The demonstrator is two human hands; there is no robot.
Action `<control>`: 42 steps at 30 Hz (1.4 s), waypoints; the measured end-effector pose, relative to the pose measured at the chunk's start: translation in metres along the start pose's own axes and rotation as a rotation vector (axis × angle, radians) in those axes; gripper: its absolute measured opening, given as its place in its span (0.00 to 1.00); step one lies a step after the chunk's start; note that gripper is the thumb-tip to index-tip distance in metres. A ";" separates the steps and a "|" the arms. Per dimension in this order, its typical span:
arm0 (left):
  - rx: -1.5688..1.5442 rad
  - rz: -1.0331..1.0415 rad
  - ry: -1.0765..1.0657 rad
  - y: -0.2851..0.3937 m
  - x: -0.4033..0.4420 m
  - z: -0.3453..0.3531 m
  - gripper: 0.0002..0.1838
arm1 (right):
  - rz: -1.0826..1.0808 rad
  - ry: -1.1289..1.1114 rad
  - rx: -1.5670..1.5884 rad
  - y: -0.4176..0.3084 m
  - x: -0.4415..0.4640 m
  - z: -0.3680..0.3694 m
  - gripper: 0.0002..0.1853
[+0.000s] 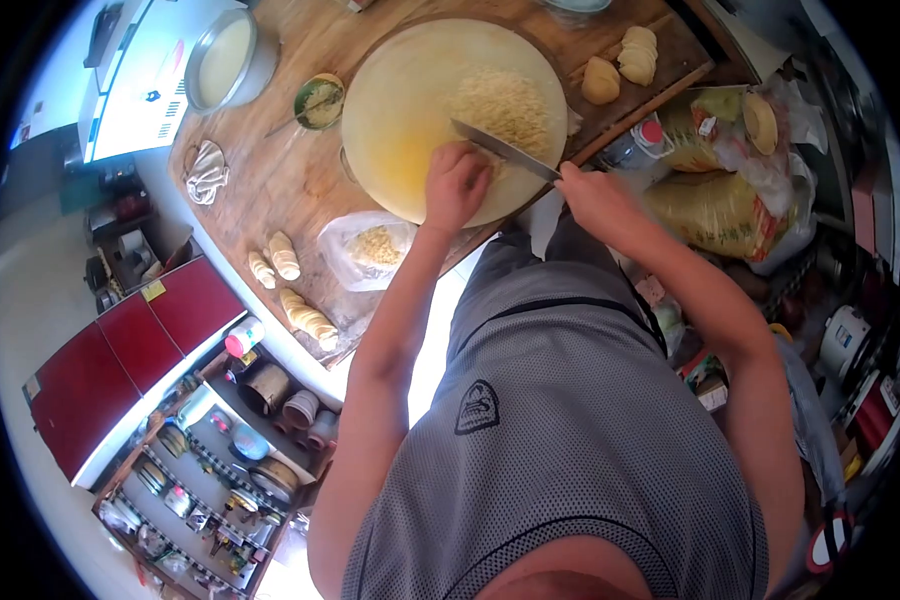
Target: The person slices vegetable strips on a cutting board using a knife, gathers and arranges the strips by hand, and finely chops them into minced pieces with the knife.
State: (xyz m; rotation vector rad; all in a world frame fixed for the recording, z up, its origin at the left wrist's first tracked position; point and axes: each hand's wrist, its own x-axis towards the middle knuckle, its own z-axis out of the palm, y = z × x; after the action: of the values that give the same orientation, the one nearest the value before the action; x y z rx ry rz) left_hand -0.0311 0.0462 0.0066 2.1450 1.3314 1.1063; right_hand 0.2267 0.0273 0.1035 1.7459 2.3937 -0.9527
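My right hand (595,200) is closed round the handle of a knife (510,153), whose blade points left over a round pale cutting board (395,90). Close to the blade, my left hand (458,183) rests on the board with its fingers curled and pressed together; what lies under them is hidden. A heap of finely cut pale yellow pieces (500,105) is spread on the board's right side, just beyond the blade. The board's left side shows a yellow tint.
Around the board on the wooden table (270,180) are a metal pot (225,60), a small green bowl (319,102), a white cloth (207,172), a plastic bag of cut pieces (375,245), dough-like rolls (308,318) and round lumps (601,80). Sacks (715,210) stand at right.
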 end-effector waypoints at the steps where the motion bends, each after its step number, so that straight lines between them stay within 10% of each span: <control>1: -0.002 -0.002 0.005 0.000 0.000 0.000 0.09 | 0.006 -0.010 -0.020 0.000 -0.004 -0.004 0.13; 42: 0.032 -0.003 0.021 0.003 0.001 -0.001 0.09 | -0.017 -0.003 -0.029 -0.011 -0.012 -0.010 0.11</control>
State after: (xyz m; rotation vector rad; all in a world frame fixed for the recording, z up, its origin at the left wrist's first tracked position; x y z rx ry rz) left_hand -0.0296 0.0452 0.0097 2.1596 1.3696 1.1161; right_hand 0.2249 0.0198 0.1205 1.7157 2.4124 -0.9163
